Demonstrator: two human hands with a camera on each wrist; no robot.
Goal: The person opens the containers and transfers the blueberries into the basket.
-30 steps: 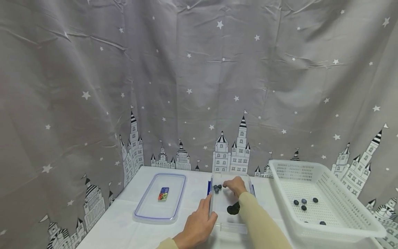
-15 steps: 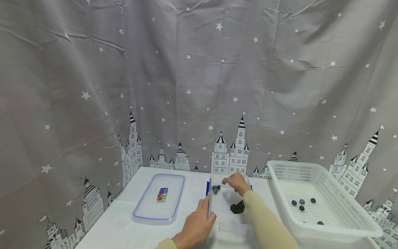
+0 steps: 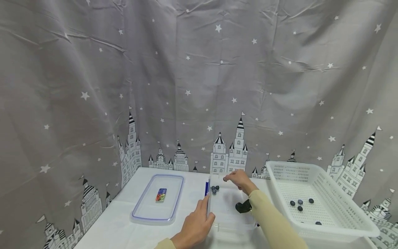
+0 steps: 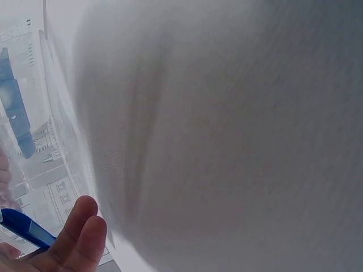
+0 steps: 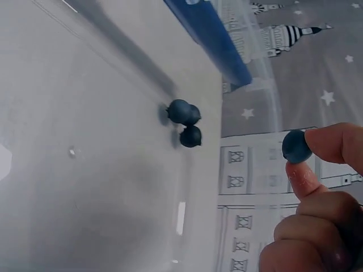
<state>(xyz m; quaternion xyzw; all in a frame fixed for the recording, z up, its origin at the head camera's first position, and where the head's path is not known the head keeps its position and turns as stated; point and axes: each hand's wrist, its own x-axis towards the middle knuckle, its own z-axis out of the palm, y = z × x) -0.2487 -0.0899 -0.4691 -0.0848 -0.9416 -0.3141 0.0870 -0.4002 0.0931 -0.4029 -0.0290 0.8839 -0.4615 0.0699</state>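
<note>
A clear plastic container (image 3: 225,216) with blue side latches stands in the middle of the table. My right hand (image 3: 240,180) is over its far end, pinching a blueberry (image 5: 296,146) between thumb and index finger, the other fingers curled. Three more blueberries (image 5: 179,111) lie clustered on the container floor, left of the held one in the right wrist view. My left hand (image 3: 197,222) rests against the container's left side, index finger extended along it. Two of its fingertips (image 4: 85,218) show beside the blue latch (image 4: 25,226) in the left wrist view.
A white perforated basket (image 3: 326,173) with several blueberries (image 3: 300,202) stands on the right. Left of the container lies a clear lid (image 3: 166,211) with a blue seal and a fruit label (image 3: 161,195). Behind the table (image 3: 124,214) hangs a grey curtain (image 3: 174,86) with stars and castles.
My right hand, pinching the blueberry, has risen slightly toward the container's far end, and its forearm has shifted right. The left hand stays at the container's side.
</note>
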